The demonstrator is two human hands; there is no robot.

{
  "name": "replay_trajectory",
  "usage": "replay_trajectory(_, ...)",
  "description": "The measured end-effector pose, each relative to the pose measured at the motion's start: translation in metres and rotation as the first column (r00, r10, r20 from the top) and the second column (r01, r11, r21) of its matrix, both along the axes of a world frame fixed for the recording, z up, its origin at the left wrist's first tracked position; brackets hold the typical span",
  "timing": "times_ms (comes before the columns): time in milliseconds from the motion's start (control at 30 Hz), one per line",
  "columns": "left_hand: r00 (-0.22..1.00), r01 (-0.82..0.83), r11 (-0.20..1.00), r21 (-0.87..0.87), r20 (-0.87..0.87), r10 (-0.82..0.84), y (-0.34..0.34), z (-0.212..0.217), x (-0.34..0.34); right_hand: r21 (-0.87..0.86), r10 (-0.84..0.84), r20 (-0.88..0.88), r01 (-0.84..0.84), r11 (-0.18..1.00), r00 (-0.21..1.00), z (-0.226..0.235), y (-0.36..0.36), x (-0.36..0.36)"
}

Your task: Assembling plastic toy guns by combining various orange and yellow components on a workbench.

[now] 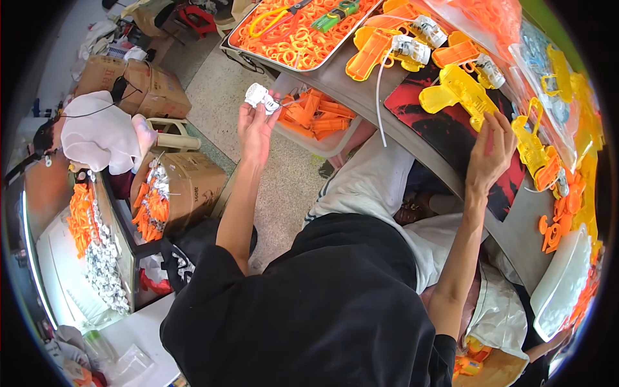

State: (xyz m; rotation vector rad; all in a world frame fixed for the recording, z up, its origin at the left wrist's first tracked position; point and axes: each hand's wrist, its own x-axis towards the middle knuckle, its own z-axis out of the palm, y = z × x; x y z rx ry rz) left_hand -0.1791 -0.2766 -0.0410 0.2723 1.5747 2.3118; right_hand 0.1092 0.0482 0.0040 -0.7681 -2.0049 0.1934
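Up on the left, my left hand (258, 132) pinches a small white plastic mechanism (260, 98) between thumb and fingers, held above the floor beside the bench. At the right, my right hand (493, 155) has its fingertips closed at the near end of a yellow toy gun shell half (456, 94). That shell is over a red and black mat (418, 98) on the grey bench. Around it are orange shell pieces fitted with white mechanisms (410, 49), and another yellow shell half (530, 147) lies just right of my right hand.
A tray of small orange parts (284, 48) with pliers (274, 19) stands at the bench's far end. Below it sits a bin of orange pieces (313, 116). Cardboard boxes (200, 184) and heaped white mechanisms (103, 271) are at left. A white tray (561, 284) stands at right.
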Motion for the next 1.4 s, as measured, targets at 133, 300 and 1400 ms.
replay_trajectory(133, 0.995, 0.100, 0.987, 0.126, -0.041, -0.096, 0.005, 0.051, 0.044, -0.016, 0.348, 0.025, -0.347, 0.938, 0.937, 0.027, -0.072, -0.024)
replay_trajectory(300, 0.941, 0.337, 0.909, 0.247, -0.113, -0.318, 0.046, 0.073, 0.100, -0.585, 0.524, -0.276, -0.573, 0.574, 0.806, 0.016, -0.147, -0.042)
replay_trajectory(1400, 0.240, 0.581, 0.729, -0.361, -0.780, -0.577, 0.244, 0.157, 0.125, -0.407, 0.221, -0.838, -0.841, 0.355, 0.499, 0.100, -0.067, 0.055)
